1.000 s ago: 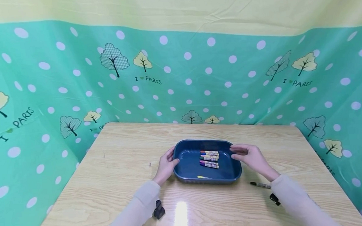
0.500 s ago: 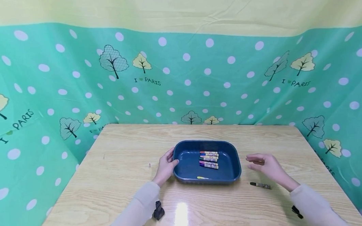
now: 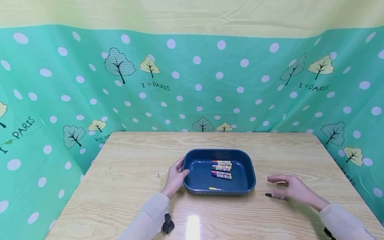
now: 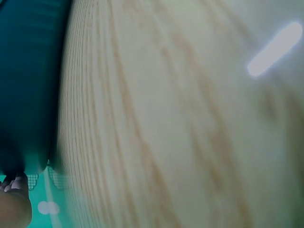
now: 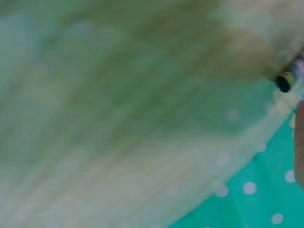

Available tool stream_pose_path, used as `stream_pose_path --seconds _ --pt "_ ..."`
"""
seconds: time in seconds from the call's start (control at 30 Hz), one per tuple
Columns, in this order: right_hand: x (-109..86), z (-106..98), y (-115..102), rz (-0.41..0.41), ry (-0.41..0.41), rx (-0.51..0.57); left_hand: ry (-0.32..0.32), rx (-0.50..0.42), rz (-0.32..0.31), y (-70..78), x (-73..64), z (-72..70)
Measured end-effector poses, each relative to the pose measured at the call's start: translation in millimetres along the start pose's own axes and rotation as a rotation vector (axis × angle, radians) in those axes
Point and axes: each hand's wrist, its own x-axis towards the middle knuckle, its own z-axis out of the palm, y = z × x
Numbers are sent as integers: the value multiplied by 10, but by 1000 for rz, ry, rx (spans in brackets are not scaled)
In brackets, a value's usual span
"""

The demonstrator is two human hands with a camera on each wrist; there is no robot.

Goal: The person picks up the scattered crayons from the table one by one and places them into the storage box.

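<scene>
A dark blue rectangular tray (image 3: pixel 195 185) sits on the wooden table, its wall (image 4: pixel 28 80) filling the left side of the left wrist view. My left hand (image 3: pixel 175 177) grips the tray's left end, thumb over the rim and fingers along the outside. Inside lie several paper-wrapped crayons (image 3: pixel 221 175) in a loose stack, with a small yellow piece (image 3: pixel 214 188) near the front wall. My right hand (image 3: pixel 295 189) hovers over a black crayon (image 3: pixel 276 196) right of the tray, fingers apart from the thumb. The same crayon (image 5: pixel 293 71) shows at the right wrist view's edge.
The wooden table (image 3: pixel 117 182) reaches back to a green polka-dot curtain (image 3: pixel 165 99). A tiny dark speck (image 3: pixel 158 175) lies left of the tray. Black wrist devices show at the left cuff (image 3: pixel 167 224) and right cuff (image 3: pixel 330 235).
My right hand has left the tray's right end and moved right and toward me, down over the black crayon. The left hand keeps its hold on the tray, which stays in place.
</scene>
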Motion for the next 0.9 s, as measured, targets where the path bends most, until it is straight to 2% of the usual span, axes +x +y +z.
stream_pose_path --seconds 0.13,0.27,0.37,0.7,0.9 --pt "-38 24 96 54 -52 -27 4 4 -3 -1 6 1" --pt "-70 50 147 85 -48 -92 8 -1 2 3 8 -2" --pt "-84 65 159 73 -35 -123 8 -6 8 -1 9 -6" --pt "-95 83 146 42 -30 -57 4 -11 -3 -22 32 -9" --pt "-93 104 151 38 -5 -95 2 -13 -9 -3 15 -6"
